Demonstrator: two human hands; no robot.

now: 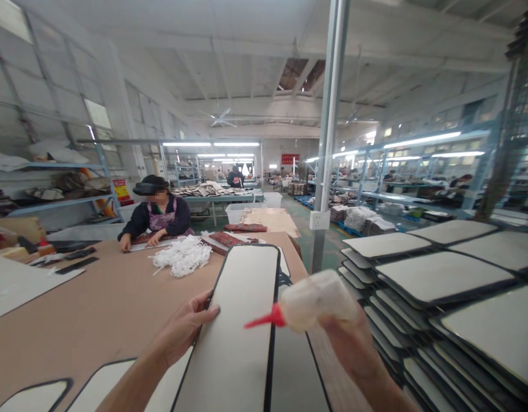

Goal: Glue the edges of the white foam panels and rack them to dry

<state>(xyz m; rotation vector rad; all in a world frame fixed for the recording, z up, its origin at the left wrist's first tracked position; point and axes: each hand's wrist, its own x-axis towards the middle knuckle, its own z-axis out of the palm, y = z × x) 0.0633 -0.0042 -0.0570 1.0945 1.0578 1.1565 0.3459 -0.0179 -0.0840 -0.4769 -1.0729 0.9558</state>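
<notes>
A long white panel with a black edge point(238, 320) is tilted up in front of me. My left hand point(190, 320) grips its left edge, the thumb lying on the white face. In my right hand point(347, 337) is a translucent squeeze bottle point(317, 300), its red pointed nozzle turned left over the panel's right part. The bottle and right hand are slightly blurred. Behind the raised panel, part of another white panel point(296, 366) shows at the lower right. More black-edged panels point(122, 380) lie at the lower left.
The brown table point(130, 309) carries a heap of white strips point(182, 256) and dark red patterned pieces point(225, 240). A person in a cap point(169, 214) works across it. Stacked panels point(444, 274) stand at the right, near a metal post point(326, 171).
</notes>
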